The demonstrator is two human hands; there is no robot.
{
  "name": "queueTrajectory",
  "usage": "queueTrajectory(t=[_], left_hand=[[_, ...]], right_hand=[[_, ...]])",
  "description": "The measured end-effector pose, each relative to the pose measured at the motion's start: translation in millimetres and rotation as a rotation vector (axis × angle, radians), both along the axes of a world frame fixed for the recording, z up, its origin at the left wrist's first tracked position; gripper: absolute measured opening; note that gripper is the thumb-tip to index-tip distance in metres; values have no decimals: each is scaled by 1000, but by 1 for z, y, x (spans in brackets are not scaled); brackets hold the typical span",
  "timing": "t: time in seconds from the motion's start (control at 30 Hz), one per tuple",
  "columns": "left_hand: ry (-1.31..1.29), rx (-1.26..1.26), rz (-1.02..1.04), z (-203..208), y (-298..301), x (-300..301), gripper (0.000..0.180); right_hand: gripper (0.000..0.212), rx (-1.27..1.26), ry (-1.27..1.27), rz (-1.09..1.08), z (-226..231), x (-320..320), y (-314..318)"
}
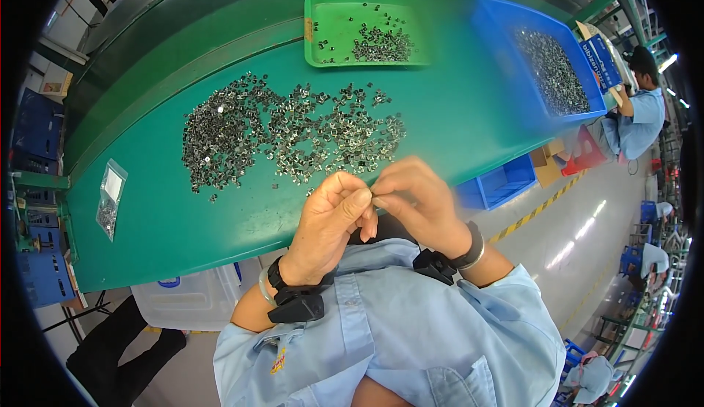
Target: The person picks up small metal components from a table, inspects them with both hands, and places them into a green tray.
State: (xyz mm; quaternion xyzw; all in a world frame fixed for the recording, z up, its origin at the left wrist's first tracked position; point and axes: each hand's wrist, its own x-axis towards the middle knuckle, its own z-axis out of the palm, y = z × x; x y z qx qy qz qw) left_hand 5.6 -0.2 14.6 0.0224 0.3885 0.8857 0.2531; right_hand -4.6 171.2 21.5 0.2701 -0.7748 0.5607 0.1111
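My left hand [331, 220] and my right hand [416, 198] meet fingertip to fingertip at the near edge of the green table [147, 209]. Between the pinched fingers sits a tiny metal part [374, 197], mostly hidden; both hands grip it. Just beyond the hands lies a wide heap of small silvery metal parts [286, 132] spread on the table. Each wrist wears a black band with a small black device.
A green tray [323, 22] with several of the same parts stands at the back. A blue bin [499, 26] full of parts sits at the right. A small clear bag [110, 198] lies at the left. Another person [638, 114] works at the far right.
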Motion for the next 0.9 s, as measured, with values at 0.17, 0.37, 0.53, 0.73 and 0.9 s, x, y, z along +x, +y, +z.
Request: queueTrajectory(t=[0.17, 0.37, 0.53, 0.73, 0.9], left_hand=[[1, -44, 13, -1, 1, -1, 16], [-38, 60, -1, 1, 1, 1, 17], [-87, 175, -29, -3, 1, 3, 19], [-43, 272, -62, -12, 1, 4, 20], [-26, 274, -47, -12, 2, 5, 20]], right_hand=[[22, 30, 35, -21, -3, -1, 2], [19, -4, 67, -15, -7, -2, 1], [16, -39, 98, -1, -5, -3, -1], [15, -52, 78, 30, -4, -3, -4], [14, -46, 68, 29, -1, -3, -7]])
